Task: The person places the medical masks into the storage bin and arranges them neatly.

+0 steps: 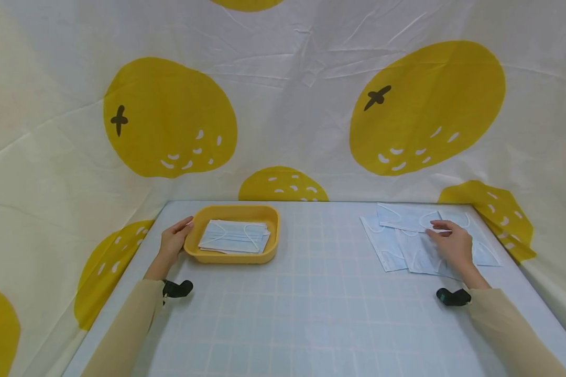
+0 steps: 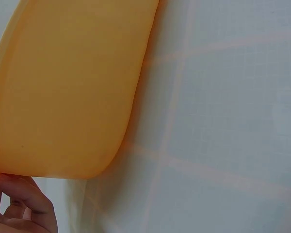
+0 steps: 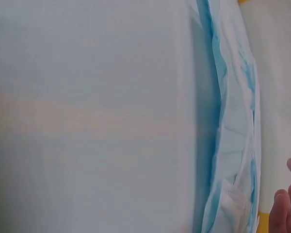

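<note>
At the back left of the table, a yellow plastic tray (image 1: 236, 258) holds a small stack of light-blue face masks (image 1: 233, 238) with white ear loops. My left hand (image 1: 171, 243) grips the tray's left rim; in the left wrist view its curled fingers (image 2: 36, 199) meet the tray's end wall. On the right, several more face masks (image 1: 385, 248) lie spread and overlapping. Over them hovers my right hand (image 1: 455, 247), with thumb and fingers apart and nothing between them. The right wrist view shows the layered mask edges (image 3: 233, 141) beside the fingertips (image 3: 280, 208).
The table (image 1: 311, 309) has a pale blue checked cover. A white cloth (image 1: 292, 120) with large yellow fruit shapes hangs behind and along both sides. Dark wrist straps (image 1: 453, 297) with small protruding parts sit at both sleeve cuffs.
</note>
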The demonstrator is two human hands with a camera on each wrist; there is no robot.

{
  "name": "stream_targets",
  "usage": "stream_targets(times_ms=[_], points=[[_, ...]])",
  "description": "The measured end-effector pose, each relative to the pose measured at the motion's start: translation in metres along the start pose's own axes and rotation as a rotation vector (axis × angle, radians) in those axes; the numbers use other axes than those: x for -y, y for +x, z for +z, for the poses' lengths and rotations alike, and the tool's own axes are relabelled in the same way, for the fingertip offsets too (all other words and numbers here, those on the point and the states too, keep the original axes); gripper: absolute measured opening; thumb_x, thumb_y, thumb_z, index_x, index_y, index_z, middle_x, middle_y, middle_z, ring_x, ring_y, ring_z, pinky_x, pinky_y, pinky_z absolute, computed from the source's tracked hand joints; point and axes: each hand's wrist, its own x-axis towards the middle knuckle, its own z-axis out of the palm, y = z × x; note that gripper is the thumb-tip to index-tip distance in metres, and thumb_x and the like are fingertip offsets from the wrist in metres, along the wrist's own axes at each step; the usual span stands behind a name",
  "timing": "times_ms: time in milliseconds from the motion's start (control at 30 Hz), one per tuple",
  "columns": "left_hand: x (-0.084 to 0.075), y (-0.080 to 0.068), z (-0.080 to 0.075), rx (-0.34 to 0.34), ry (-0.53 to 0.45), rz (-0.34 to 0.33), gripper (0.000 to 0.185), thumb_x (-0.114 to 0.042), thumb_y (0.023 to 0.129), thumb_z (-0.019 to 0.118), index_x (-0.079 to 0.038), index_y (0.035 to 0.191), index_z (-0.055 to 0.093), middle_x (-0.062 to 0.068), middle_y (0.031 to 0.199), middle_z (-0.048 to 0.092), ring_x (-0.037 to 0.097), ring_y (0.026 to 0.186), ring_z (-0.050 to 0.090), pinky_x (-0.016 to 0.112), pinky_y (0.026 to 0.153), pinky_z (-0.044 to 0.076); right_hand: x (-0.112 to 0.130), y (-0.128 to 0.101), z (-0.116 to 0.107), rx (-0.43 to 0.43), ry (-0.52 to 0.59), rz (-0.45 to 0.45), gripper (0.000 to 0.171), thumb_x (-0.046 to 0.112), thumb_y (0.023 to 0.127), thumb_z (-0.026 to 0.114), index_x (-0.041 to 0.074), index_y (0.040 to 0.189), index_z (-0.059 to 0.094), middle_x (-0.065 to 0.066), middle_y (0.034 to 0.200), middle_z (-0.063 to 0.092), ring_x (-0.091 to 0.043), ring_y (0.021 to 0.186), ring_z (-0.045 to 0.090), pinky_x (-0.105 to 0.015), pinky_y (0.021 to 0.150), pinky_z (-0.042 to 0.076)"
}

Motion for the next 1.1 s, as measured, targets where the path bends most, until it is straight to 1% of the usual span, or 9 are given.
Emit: stream_targets(times_ms=[167,367,467,567,700,767,800,1000,1100], points=[[-0.002,-0.002,-0.001,0.002,0.006,0.009,0.05,-0.034,0.099,0.052,-0.018,0.146,0.043,0.007,0.152,0.039,-0.001,0.096,0.055,0.013,0.068,0.053,-0.005,0.01,-0.001,-0.006,-0.002,0.079,0.046,0.033,0.094,0.061,0.0,0.126,0.058,-0.026,0.119,0.061,-0.037,0.1,0.056,-0.008,0.056,0.038],[-0.002,0.0,-0.001,-0.014,0.026,0.0,0.05,-0.036,0.098,0.052,-0.02,0.145,0.045,0.006,0.152,0.04,0.004,0.103,0.053,0.011,0.069,0.052,-0.008,0.025,-0.001,-0.025,0.003,0.112,0.047,0.032,0.093,0.062,-0.002,0.126,0.058,-0.026,0.12,0.061,-0.036,0.101,0.056,-0.01,0.057,0.037],[-0.002,0.001,-0.001,-0.015,0.03,0.004,0.05,-0.037,0.098,0.052,-0.02,0.145,0.045,0.006,0.152,0.04,0.002,0.099,0.054,0.012,0.068,0.052,-0.011,0.033,-0.001,-0.016,0.005,0.12,0.049,0.034,0.093,0.062,-0.001,0.126,0.058,-0.025,0.12,0.061,-0.034,0.1,0.056,-0.009,0.059,0.036],[-0.003,0.002,-0.002,-0.011,0.033,0.016,0.05,-0.037,0.098,0.052,-0.021,0.145,0.044,0.006,0.152,0.04,-0.001,0.095,0.054,0.013,0.067,0.052,-0.017,0.042,-0.001,-0.01,-0.007,0.109,0.05,0.035,0.092,0.063,-0.002,0.126,0.058,-0.024,0.119,0.062,-0.013,0.084,0.057,-0.008,0.06,0.036],[-0.002,0.004,-0.002,0.01,0.017,0.05,0.05,-0.035,0.098,0.053,-0.018,0.145,0.045,0.01,0.15,0.042,-0.006,0.087,0.056,0.014,0.065,0.052,-0.028,0.051,-0.004,0.022,-0.006,0.128,0.056,0.039,0.092,0.061,-0.002,0.129,0.056,-0.025,0.122,0.059,-0.013,0.084,0.057,-0.007,0.057,0.037],[0.0,0.005,-0.003,0.017,0.012,0.062,0.05,-0.034,0.098,0.053,-0.017,0.145,0.045,0.012,0.148,0.043,-0.008,0.083,0.056,0.014,0.064,0.052,-0.031,0.054,-0.004,0.049,0.001,0.155,0.058,0.041,0.092,0.059,-0.002,0.131,0.054,-0.025,0.124,0.056,-0.027,0.095,0.056,-0.008,0.056,0.038],[0.001,0.005,-0.003,0.02,0.015,0.066,0.05,-0.034,0.098,0.053,-0.016,0.145,0.045,0.013,0.148,0.043,-0.008,0.081,0.056,0.014,0.063,0.052,-0.032,0.055,-0.004,0.059,0.006,0.164,0.059,0.042,0.092,0.059,-0.002,0.131,0.053,-0.025,0.125,0.056,-0.03,0.097,0.055,-0.009,0.056,0.039],[0.003,0.005,-0.002,0.022,0.033,0.065,0.051,-0.035,0.098,0.053,-0.016,0.144,0.045,0.014,0.147,0.044,-0.007,0.077,0.056,0.015,0.061,0.052,-0.038,0.059,-0.006,0.085,-0.004,0.201,0.063,0.048,0.089,0.061,0.001,0.131,0.055,-0.016,0.115,0.059,-0.008,0.081,0.049,-0.012,0.059,0.042],[0.004,0.005,-0.003,0.019,0.025,0.056,0.051,-0.036,0.098,0.054,-0.017,0.144,0.046,0.013,0.145,0.045,-0.006,0.076,0.057,0.016,0.059,0.052,-0.037,0.061,-0.006,0.104,-0.004,0.207,0.065,0.049,0.088,0.062,0.0,0.13,0.056,-0.016,0.112,0.06,-0.008,0.08,0.05,-0.013,0.058,0.042]])
